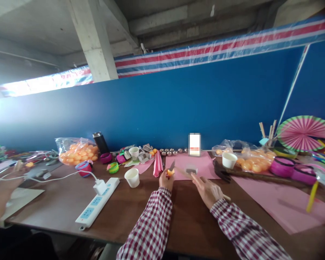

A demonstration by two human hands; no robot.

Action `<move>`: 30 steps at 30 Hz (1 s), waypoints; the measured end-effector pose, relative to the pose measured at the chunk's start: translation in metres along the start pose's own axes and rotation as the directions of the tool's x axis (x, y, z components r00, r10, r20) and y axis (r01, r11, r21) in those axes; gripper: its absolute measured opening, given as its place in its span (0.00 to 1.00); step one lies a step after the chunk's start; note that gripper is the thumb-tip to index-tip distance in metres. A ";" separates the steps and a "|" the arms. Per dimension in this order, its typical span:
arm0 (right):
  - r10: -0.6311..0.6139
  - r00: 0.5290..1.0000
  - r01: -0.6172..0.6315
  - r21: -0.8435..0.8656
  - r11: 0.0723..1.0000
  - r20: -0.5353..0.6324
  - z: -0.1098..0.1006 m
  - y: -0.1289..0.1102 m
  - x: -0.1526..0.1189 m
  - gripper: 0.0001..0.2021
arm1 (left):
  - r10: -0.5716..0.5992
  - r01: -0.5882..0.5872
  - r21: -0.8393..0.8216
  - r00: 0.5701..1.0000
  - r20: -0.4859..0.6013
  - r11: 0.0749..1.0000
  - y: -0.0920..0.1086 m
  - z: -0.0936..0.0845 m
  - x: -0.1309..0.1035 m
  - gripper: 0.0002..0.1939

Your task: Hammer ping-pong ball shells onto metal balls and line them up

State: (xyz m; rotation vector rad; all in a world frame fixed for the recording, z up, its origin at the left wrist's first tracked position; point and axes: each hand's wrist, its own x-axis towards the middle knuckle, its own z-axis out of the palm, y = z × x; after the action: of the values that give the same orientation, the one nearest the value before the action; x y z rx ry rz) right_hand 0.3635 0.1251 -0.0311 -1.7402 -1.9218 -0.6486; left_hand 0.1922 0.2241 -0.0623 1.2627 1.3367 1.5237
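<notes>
My left hand (166, 182) is closed around the orange handles of a pair of scissors (172, 166), whose dark blades point up and away from me. In my right hand (207, 189) is a thin wooden stick (184, 172); its far end reaches toward the scissors and its near end sticks out by my wrist. Both hands are over the near edge of a pink paper sheet (203, 160). A small grey piece (191, 169) lies on that sheet just beyond my right fingertips. Left of my left hand rests a folded pink paper strip bundle (157, 164).
A white power strip (97, 204) and a paper cup (132, 178) stand on the left. Several metal balls (172, 152) line the wall. At the right are another cup (229, 160), bagged orange balls (256, 160) and a pink sheet (284, 206). A co-worker's arm (2, 196) is far left.
</notes>
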 end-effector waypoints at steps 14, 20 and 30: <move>0.055 0.997 -0.053 0.045 0.998 -0.049 0.000 0.002 0.000 0.18 | 0.055 -0.057 0.053 0.998 0.040 0.997 0.004 -0.004 -0.001 0.19; 0.071 0.997 -0.070 0.044 0.997 -0.034 0.000 0.004 0.001 0.18 | 0.096 -0.098 0.071 0.995 0.038 0.993 0.000 -0.004 0.000 0.20; 0.017 1.000 -0.017 0.029 0.999 -0.014 -0.005 -0.002 0.001 0.17 | 0.127 -0.131 0.103 0.991 0.049 0.986 -0.004 -0.005 0.001 0.21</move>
State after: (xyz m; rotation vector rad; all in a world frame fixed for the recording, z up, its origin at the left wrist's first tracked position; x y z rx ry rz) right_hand 0.3619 0.1225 -0.0265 -1.7277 -1.8953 -0.6228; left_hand 0.1868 0.2241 -0.0659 1.4652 1.3460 1.5215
